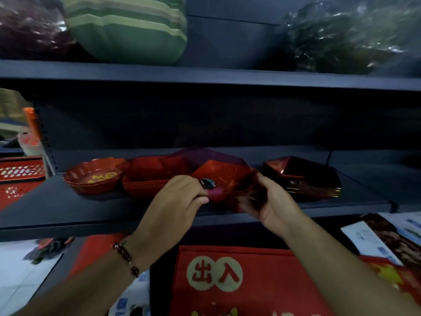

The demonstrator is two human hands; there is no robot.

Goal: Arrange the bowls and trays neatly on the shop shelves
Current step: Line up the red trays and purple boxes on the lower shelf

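Nearest me, a red mat with yellow characters lies below the shelf edge. Above it, my left hand curls its fingers round the near left rim of a red square tray, and my right hand grips its right corner; the tray sits at the front of the middle shelf. Behind it I see a stack of red trays, a scalloped red bowl to the left and dark square bowls to the right. Green bowls sit on the shelf above.

One scalloped red bowl, one stack of red trays, one dark square-dish stack (count within unclear), two hands.
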